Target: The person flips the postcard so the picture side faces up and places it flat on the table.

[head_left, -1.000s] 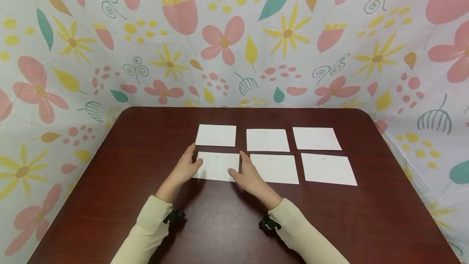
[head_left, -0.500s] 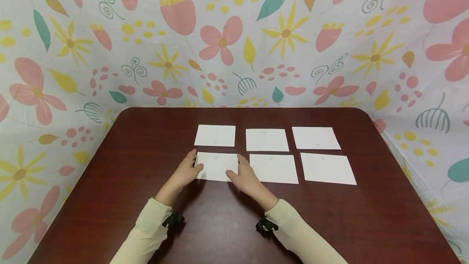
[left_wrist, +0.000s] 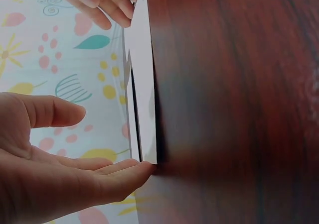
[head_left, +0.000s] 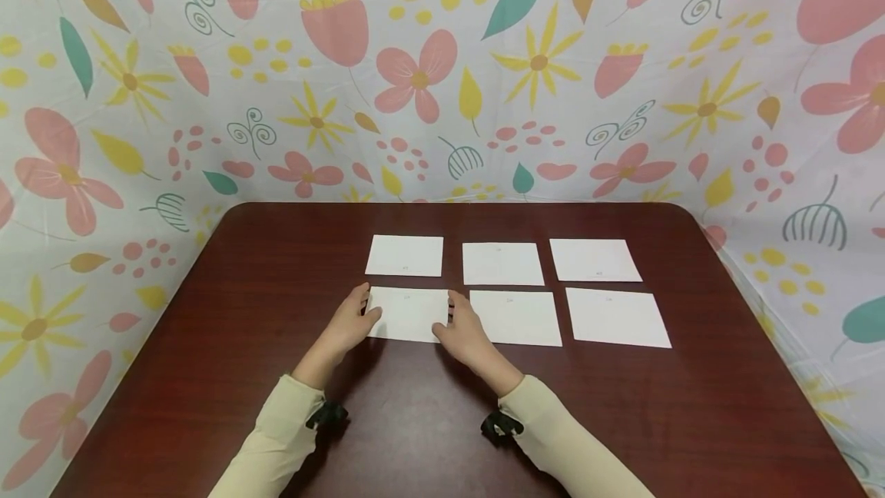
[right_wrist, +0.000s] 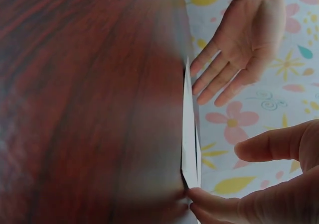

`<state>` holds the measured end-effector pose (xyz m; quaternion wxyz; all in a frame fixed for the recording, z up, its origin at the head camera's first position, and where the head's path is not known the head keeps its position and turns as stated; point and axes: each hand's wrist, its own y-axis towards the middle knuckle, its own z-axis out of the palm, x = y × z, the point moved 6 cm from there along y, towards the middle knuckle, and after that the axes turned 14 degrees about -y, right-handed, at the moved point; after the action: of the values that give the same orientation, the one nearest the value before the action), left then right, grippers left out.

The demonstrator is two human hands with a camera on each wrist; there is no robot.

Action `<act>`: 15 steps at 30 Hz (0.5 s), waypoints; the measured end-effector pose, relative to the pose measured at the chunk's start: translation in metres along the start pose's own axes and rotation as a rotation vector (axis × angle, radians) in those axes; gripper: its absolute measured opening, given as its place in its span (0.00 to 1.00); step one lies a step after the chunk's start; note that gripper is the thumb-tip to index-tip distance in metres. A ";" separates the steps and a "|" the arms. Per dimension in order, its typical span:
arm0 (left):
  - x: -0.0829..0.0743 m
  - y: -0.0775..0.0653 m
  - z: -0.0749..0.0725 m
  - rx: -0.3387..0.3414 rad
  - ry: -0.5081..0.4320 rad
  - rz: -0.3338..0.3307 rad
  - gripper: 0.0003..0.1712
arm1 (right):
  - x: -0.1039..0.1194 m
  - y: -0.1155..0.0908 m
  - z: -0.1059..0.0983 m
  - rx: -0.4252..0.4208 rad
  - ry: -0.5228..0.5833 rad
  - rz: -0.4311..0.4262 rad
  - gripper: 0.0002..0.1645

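A white card (head_left: 408,315) with a small faint mark near its far edge lies at the front left of two rows. My left hand (head_left: 346,325) is at its left side, with fingertips at the edge and the thumb lifted apart over the near corner. On the opposite side my right hand (head_left: 466,333) has its fingers at the right edge and its thumb over the near right corner. In the left wrist view, straight fingers of the left hand (left_wrist: 84,169) meet the card's (left_wrist: 142,84) end. The right wrist view has the right hand's (right_wrist: 279,179) fingertips at the card's (right_wrist: 189,134) corner, thumb raised.
Behind that card lies another white card (head_left: 404,256). Two front cards (head_left: 515,318) (head_left: 618,318) and two back cards (head_left: 503,263) (head_left: 595,260) continue the rows to the right. All lie on a dark red-brown table (head_left: 442,421) before a floral cloth (head_left: 422,152).
Both hands have drawn back slightly, and their fingertips have come down to the front left card's side edges. The cards keep their layout.
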<state>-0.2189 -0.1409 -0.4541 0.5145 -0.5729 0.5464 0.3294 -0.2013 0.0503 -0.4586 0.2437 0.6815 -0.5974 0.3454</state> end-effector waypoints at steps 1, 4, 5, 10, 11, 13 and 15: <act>0.000 0.000 0.000 0.000 -0.002 0.002 0.35 | 0.000 0.000 0.000 -0.002 0.007 -0.002 0.40; 0.000 -0.001 -0.001 -0.003 -0.008 0.004 0.35 | 0.000 0.000 0.000 -0.014 0.036 -0.003 0.40; 0.000 -0.001 -0.002 -0.007 -0.011 0.003 0.35 | 0.000 0.000 -0.001 -0.020 0.044 0.002 0.40; -0.002 -0.002 -0.005 -0.036 -0.038 0.005 0.34 | -0.001 0.000 -0.002 -0.045 0.075 0.029 0.39; -0.002 -0.002 -0.006 -0.042 -0.047 0.006 0.34 | -0.001 0.001 -0.002 -0.046 0.080 0.033 0.39; -0.002 -0.002 -0.007 -0.054 -0.060 0.013 0.34 | -0.001 0.002 -0.002 -0.052 0.092 0.036 0.39; -0.003 -0.002 -0.008 -0.066 -0.067 0.021 0.33 | -0.001 0.002 -0.002 -0.060 0.100 0.047 0.39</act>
<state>-0.2188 -0.1482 -0.4486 0.5100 -0.5725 0.5236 0.3715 -0.2041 0.0523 -0.4584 0.2855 0.6417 -0.6103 0.3665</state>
